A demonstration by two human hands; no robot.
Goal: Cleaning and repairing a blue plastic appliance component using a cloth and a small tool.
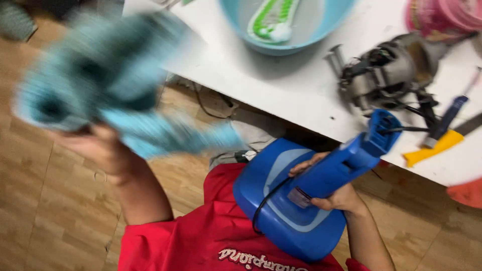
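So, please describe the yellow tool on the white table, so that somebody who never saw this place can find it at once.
Start at the white table and go to its near edge on the right, past the dismantled grey motor part. There lies the yellow tool, flat and wedge-shaped, beside a dark blue handle. It is the only yellow thing on the table.

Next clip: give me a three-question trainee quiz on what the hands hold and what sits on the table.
1. True or false: the left hand holds a light blue cloth raised above the wooden floor.
2. The right hand grips which part of the blue plastic appliance housing? A) cord B) handle C) base
3. What lies in the light blue basin on the white table?

Key
1. True.
2. B, the handle.
3. A green and white brush-like item; blur hides its details.
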